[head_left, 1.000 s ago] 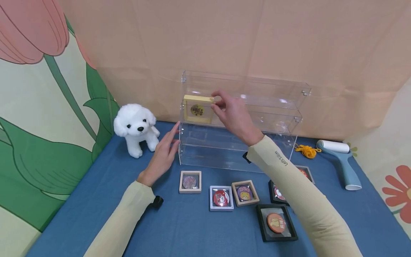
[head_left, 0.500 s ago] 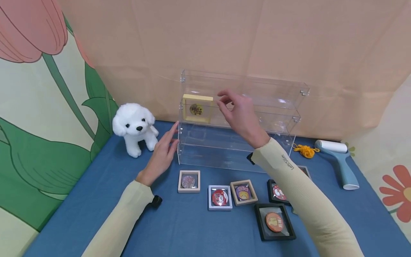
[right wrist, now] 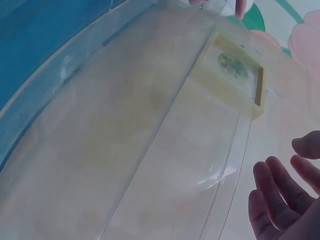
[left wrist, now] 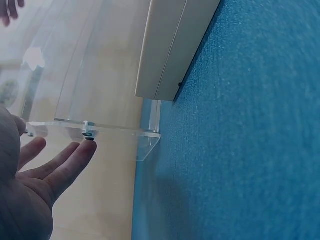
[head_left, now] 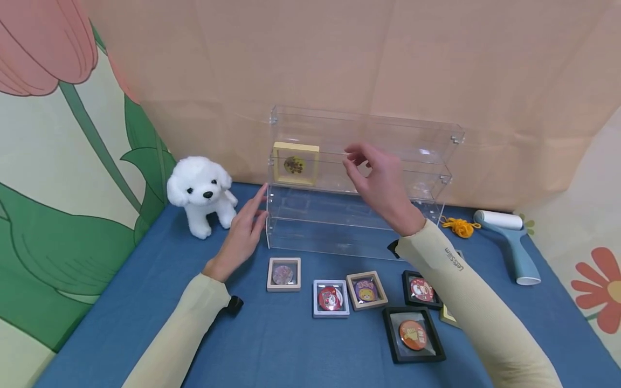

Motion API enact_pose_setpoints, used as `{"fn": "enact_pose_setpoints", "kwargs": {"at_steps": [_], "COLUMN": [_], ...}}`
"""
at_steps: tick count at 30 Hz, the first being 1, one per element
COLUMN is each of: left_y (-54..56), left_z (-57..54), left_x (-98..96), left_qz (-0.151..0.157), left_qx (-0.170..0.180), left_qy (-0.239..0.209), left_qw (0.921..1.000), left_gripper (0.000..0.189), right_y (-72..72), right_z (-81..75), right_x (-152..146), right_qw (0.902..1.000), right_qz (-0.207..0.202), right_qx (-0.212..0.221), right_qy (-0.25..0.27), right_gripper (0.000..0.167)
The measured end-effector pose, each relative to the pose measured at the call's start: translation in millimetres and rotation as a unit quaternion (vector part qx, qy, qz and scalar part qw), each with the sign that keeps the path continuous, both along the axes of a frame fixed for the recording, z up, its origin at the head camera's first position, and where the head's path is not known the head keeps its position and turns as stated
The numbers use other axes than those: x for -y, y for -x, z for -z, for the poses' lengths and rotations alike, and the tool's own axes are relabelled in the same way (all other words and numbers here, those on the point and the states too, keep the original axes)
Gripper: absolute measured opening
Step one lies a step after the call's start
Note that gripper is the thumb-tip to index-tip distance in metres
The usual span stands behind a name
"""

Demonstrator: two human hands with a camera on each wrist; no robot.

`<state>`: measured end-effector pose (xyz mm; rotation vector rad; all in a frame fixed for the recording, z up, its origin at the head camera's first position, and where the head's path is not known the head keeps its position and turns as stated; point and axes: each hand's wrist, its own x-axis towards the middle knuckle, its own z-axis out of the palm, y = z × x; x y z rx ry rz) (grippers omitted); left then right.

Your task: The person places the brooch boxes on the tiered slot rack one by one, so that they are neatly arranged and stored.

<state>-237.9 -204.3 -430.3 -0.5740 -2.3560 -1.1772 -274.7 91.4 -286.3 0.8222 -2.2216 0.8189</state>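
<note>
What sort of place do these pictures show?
Perhaps an indoor staged tabletop setting: blue cloth under the clear shelf, a plain peach backdrop behind it, and flower designs at both sides.

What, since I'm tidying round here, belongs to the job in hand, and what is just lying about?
Apparently the job's:
clear shelf, left hand at its side
yellow frame standing in it, right hand nearby
framed discs in front

Probably just lying about:
white plush dog
orange yarn
blue lint roller

R sleeve (head_left: 477, 304) hides pt of yel. frame (head_left: 449, 318) on table | L hand (left wrist: 30, 190) cut off, L-wrist view | R hand (right wrist: 290, 210) cut off, R-wrist view | disc (head_left: 282, 275) print: too sm. to read from here
</note>
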Motion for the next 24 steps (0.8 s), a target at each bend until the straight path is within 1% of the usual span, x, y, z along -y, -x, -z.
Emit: {"fn": "enact_pose_setpoints", "kwargs": {"at_steps": [7, 12, 17, 24], "left_y": [0.0, 0.8, 1.8, 2.1], "left_z": [1.4, 1.1, 1.0, 3.1], "left_x": [0.3, 0.9, 0.9, 0.5], "left_qz": [0.0, 0.003, 0.005, 0.001], "left_qx": [0.003, -0.004, -0.011, -0.007], "left_qy": [0.004, 0.004, 0.006, 0.008], "left_qw": [1.0, 1.0, 0.9999, 0.9999], "left_gripper": [0.069, 0.07, 0.07, 0.069], "right_y": [-7.3, -11.6, -19.7, -30.1], "right_z": [4.4, 8.9, 13.8, 20.7], "right_x": [-15.3, -28.2, -41.1, -56.2], "right_qw": [0.9998, 0.9998, 0.9996, 0.9995], "right_qz": [0.007, 0.017, 0.025, 0.028], "right_qx": [-0.019, -0.013, -0.009, -0.015], "right_qy": [-0.007, -0.003, 0.002, -0.003], "right_gripper": [0.024, 0.025, 0.027, 0.026]}}
